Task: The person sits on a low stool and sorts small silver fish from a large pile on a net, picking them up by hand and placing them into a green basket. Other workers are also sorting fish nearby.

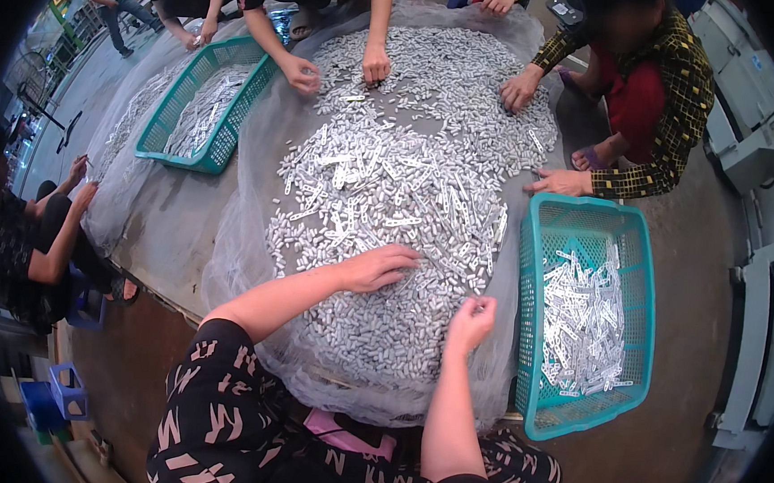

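Note:
My left hand (pixel 378 268) lies palm down on the heap, its fingers stretched out over small grey metal pieces (pixel 372 326). Beside its fingertips is a pile of longer flat metal strips with holes (pixel 390 197). My right hand (pixel 473 323) is at the right edge of the heap, fingers curled together; whatever they may hold is hidden. To the right of it stands a teal plastic basket (pixel 534 377) with many of the flat strips (pixel 583 323) inside. A thin whitish mesh sheet (pixel 248 232) lies under the heap.
Across the heap, a co-worker's hand (pixel 522 88) and another person's hand (pixel 376 64) touch the small pieces. A second teal basket (pixel 164 159) of strips stands at the far left. Someone sits at the left edge near a blue stool (pixel 69 390). Grey machines (pixel 761 348) line the right.

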Demonstrator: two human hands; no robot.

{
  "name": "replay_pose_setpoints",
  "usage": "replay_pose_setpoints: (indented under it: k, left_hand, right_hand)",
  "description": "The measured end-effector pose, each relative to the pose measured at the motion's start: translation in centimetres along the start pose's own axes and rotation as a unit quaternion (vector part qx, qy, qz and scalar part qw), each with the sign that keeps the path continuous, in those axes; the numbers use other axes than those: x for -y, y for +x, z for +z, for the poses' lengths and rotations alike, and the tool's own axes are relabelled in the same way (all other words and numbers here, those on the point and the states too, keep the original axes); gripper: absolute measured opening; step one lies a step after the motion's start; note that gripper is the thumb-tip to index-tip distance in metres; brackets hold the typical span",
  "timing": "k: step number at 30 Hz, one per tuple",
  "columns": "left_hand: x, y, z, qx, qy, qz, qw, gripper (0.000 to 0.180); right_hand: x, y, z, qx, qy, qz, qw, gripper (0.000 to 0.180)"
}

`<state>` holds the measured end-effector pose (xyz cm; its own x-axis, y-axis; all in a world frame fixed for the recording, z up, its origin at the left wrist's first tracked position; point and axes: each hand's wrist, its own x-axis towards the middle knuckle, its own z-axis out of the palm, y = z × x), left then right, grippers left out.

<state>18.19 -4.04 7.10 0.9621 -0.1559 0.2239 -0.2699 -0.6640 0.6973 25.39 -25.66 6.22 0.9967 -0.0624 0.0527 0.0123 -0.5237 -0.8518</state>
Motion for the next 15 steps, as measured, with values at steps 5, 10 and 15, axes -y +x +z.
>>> replay_pose_setpoints:
  k: [5, 10, 15]
  left_hand:
    - [4.6, 3.2, -2.1, 0.110, -0.041, -0.033, 0.992, 0.035]
    - [12.7, 11.5, -5.7, 0.088, 0.088, -0.089, 0.988, 0.023]
    - [18.4, 21.5, -10.5, -0.094, 0.098, -0.115, 0.984, 0.029]
  right_hand:
    - [-2.3, 2.9, -0.5, 0.009, -0.202, 0.064, 0.977, 0.033]
    - [-2.8, 3.4, 0.9, 0.033, -0.254, 0.098, 0.962, 0.035]
    - [-2.5, 3.7, 1.0, 0.036, -0.267, 0.119, 0.956, 0.037]
